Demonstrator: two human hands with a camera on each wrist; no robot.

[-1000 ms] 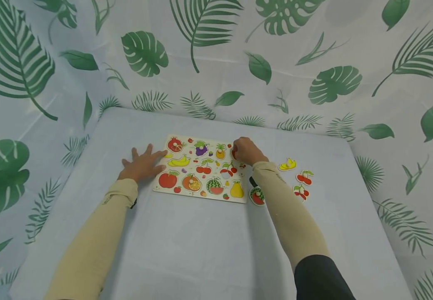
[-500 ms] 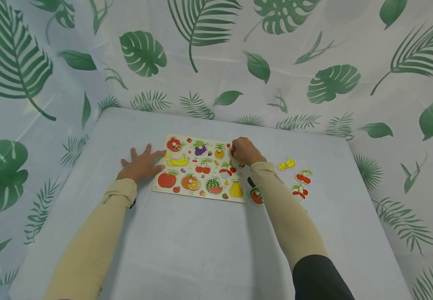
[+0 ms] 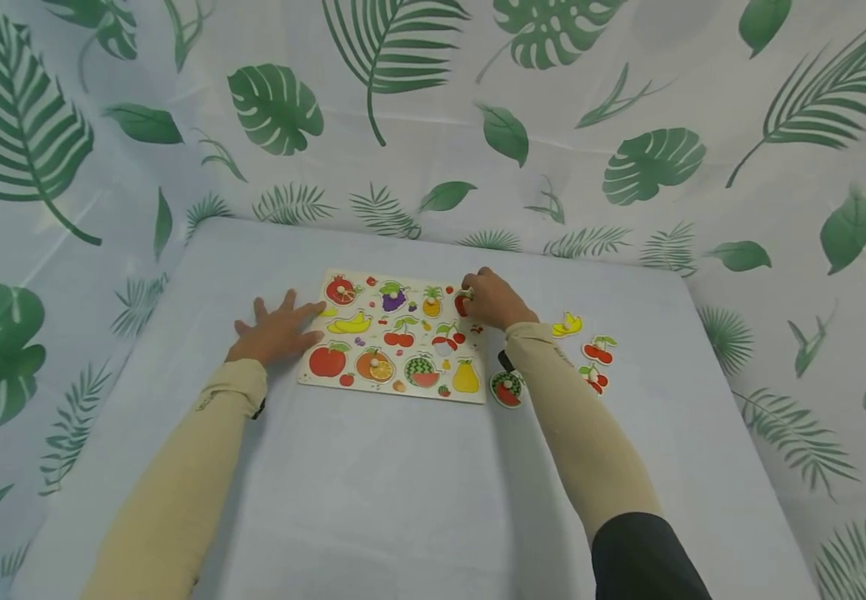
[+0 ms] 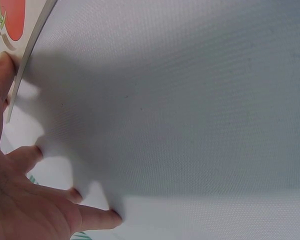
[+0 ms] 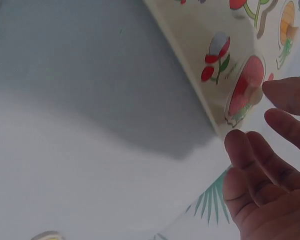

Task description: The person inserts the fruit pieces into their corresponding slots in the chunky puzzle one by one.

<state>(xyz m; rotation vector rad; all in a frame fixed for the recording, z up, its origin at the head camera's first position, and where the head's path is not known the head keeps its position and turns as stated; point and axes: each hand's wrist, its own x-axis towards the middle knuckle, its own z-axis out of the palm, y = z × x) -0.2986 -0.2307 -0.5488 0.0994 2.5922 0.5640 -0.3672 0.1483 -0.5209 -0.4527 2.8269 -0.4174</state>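
A wooden fruit puzzle board (image 3: 380,392) lies on the table. My left hand (image 3: 271,332) spreads its fingers at the board's left edge; the left wrist view shows a fingertip (image 4: 5,67) on that edge and the other fingers on the cloth. My right hand (image 3: 498,300) is over the board's top right corner. Its fingertips are right beside the knob of a red fruit piece (image 5: 247,82), which sits at that corner; in the right wrist view the fingers are loosely bent and apart. Knobbed pomegranate (image 3: 340,289), grape (image 3: 392,297), pineapple (image 3: 432,303) and orange (image 3: 374,367) pieces sit in the board.
Right of the board lie a watermelon piece (image 3: 507,390), partly behind the right sleeve, a banana piece (image 3: 568,325) and two cherry pieces, one (image 3: 598,352) above the other (image 3: 594,379). A leaf-printed cloth (image 3: 433,108) stands behind the white table (image 3: 372,483).
My right hand's fingers have loosened and lifted a little, so more of the red piece and its knob shows. The left hand stays at the board's edge. The whole view has shifted slightly.
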